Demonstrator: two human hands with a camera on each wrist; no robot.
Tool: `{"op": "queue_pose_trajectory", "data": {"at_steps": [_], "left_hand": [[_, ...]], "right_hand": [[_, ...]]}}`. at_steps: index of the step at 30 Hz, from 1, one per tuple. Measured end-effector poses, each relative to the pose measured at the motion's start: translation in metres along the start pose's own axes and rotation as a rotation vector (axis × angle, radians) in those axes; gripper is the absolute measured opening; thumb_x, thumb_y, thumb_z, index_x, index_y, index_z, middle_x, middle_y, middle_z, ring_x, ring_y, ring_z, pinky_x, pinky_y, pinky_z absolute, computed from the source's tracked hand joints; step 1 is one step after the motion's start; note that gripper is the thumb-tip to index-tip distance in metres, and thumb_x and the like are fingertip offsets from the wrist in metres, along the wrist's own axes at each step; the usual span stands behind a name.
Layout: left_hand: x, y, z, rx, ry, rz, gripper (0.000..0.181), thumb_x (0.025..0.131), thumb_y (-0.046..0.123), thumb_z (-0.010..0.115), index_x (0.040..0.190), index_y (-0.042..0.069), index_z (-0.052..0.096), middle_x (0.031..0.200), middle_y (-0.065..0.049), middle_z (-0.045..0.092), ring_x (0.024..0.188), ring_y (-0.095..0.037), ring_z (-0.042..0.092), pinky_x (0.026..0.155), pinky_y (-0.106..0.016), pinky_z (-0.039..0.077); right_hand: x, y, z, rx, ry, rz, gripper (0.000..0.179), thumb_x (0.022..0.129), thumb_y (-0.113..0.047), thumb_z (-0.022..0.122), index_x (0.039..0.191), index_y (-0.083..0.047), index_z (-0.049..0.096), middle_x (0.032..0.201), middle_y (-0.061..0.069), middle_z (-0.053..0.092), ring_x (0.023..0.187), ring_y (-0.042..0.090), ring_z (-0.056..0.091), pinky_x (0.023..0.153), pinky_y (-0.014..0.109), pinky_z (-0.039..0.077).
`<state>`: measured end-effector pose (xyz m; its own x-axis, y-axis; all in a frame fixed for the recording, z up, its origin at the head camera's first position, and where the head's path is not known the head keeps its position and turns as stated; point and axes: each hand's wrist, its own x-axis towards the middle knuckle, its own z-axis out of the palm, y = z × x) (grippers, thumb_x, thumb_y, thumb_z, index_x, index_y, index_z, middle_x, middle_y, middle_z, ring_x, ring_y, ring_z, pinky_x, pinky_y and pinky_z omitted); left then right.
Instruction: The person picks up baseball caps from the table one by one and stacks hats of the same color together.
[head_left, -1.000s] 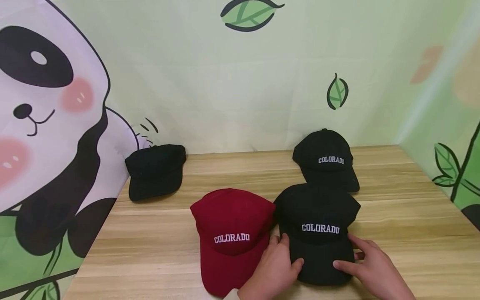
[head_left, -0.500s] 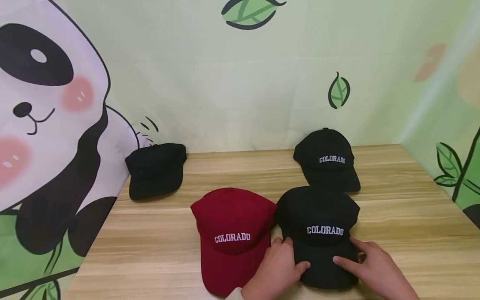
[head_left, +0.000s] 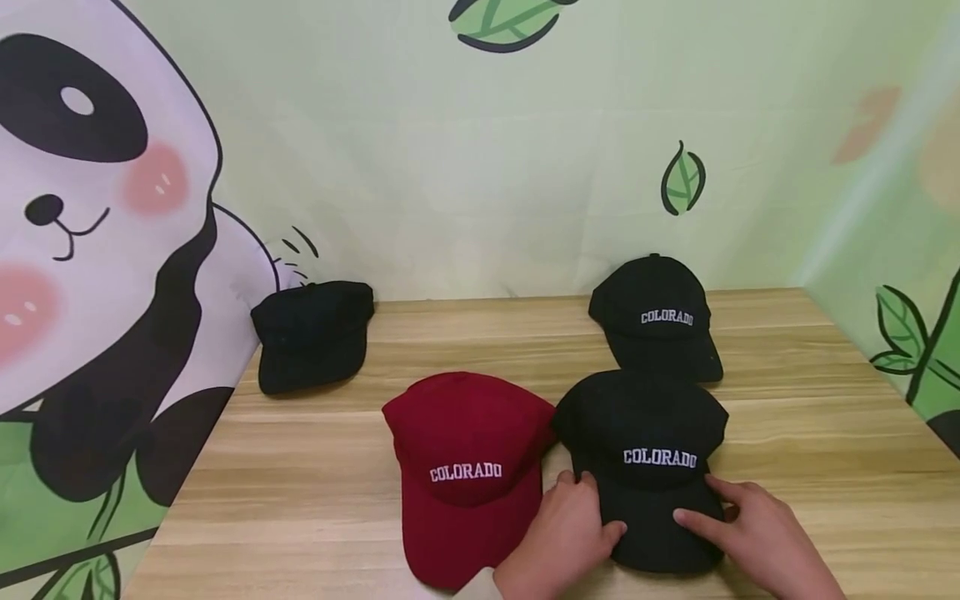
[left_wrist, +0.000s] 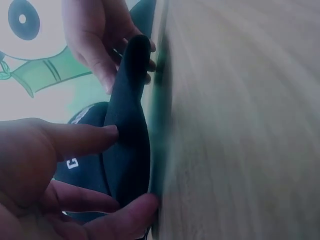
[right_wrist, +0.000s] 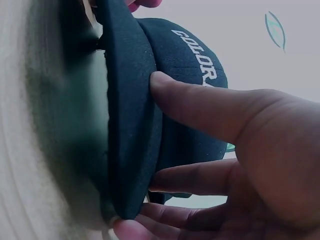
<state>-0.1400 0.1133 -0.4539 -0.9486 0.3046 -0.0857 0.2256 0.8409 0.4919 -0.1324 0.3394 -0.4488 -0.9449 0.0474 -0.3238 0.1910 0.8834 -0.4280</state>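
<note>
A black baseball cap [head_left: 641, 417] with white COLORADO lettering lies at the front right in the head view, brim toward me. My left hand [head_left: 564, 533] pinches the left side of its brim, thumb on top and fingers at the edge. On the brim's right side my right hand [head_left: 757, 533] does the same, thumb on the upper face. Both wrist views show the brim [left_wrist: 127, 145] between thumb and fingers, close over the wood. Just left of this cap, a red COLORADO cap [head_left: 468, 433] lies partly behind my left wrist.
Behind the held cap sits another black COLORADO cap [head_left: 660, 321], its brim partly overlapped in the head view. At the back left of the wooden table [head_left: 300, 500] is a black cap [head_left: 315, 333] with no lettering showing. A panda-printed backdrop [head_left: 450, 183] rises behind the table.
Both hands and the black cap have shifted slightly to the right. The other caps have kept their places while the view has tilted a little.
</note>
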Motion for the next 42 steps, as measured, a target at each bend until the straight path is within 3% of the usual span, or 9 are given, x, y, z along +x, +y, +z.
{"op": "queue_pose_trajectory", "data": {"at_steps": [4, 11, 20, 30, 34, 42], "left_hand": [[0.000, 0.003, 0.001, 0.047, -0.010, 0.001, 0.062, 0.080, 0.041, 0.076, 0.119, -0.004, 0.062, 0.104, -0.014, 0.061, 0.089, -0.022, 0.062, 0.083, -0.031, 0.054], [0.002, 0.007, 0.002, 0.150, -0.047, 0.070, 0.043, 0.083, 0.041, 0.073, 0.102, 0.002, 0.070, 0.105, -0.008, 0.066, 0.096, -0.018, 0.058, 0.091, -0.028, 0.049], [0.002, 0.008, 0.003, 0.170, -0.067, 0.084, 0.043, 0.083, 0.042, 0.073, 0.101, 0.003, 0.070, 0.108, -0.009, 0.066, 0.098, -0.018, 0.057, 0.093, -0.027, 0.048], [0.005, 0.007, 0.003, 0.122, -0.111, 0.050, 0.043, 0.082, 0.042, 0.075, 0.103, 0.005, 0.071, 0.110, -0.007, 0.065, 0.099, -0.017, 0.057, 0.093, -0.029, 0.050], [0.006, 0.007, 0.001, 0.131, -0.121, 0.052, 0.041, 0.081, 0.043, 0.075, 0.100, 0.007, 0.073, 0.103, -0.005, 0.066, 0.091, -0.015, 0.057, 0.090, -0.028, 0.051], [0.009, 0.007, -0.008, 0.162, -0.090, 0.127, 0.035, 0.081, 0.044, 0.074, 0.083, 0.009, 0.075, 0.076, -0.001, 0.063, 0.072, -0.011, 0.053, 0.072, -0.025, 0.048]], "right_hand": [[0.000, -0.001, -0.001, -0.010, -0.002, 0.010, 0.101, 0.078, -0.070, 0.062, 0.133, 0.014, 0.048, 0.123, 0.031, 0.059, 0.104, 0.036, 0.062, 0.086, 0.055, 0.048], [0.000, -0.003, 0.002, -0.027, 0.043, -0.015, 0.088, 0.079, -0.067, 0.064, 0.124, 0.009, 0.059, 0.118, 0.028, 0.064, 0.106, 0.040, 0.062, 0.086, 0.055, 0.049], [0.000, -0.003, 0.003, -0.044, 0.050, -0.023, 0.085, 0.080, -0.064, 0.065, 0.122, 0.009, 0.061, 0.118, 0.029, 0.064, 0.109, 0.044, 0.060, 0.087, 0.056, 0.048], [0.001, -0.003, 0.004, -0.058, 0.027, 0.001, 0.090, 0.079, -0.068, 0.063, 0.124, 0.011, 0.058, 0.120, 0.031, 0.062, 0.111, 0.046, 0.059, 0.088, 0.057, 0.047], [0.000, -0.004, 0.004, -0.060, 0.019, 0.003, 0.090, 0.080, -0.067, 0.062, 0.125, 0.011, 0.057, 0.120, 0.032, 0.061, 0.110, 0.045, 0.059, 0.089, 0.057, 0.047], [-0.005, -0.006, -0.003, -0.056, 0.001, -0.008, 0.087, 0.083, -0.067, 0.059, 0.127, 0.008, 0.057, 0.122, 0.030, 0.061, 0.107, 0.041, 0.061, 0.087, 0.056, 0.048]]}}
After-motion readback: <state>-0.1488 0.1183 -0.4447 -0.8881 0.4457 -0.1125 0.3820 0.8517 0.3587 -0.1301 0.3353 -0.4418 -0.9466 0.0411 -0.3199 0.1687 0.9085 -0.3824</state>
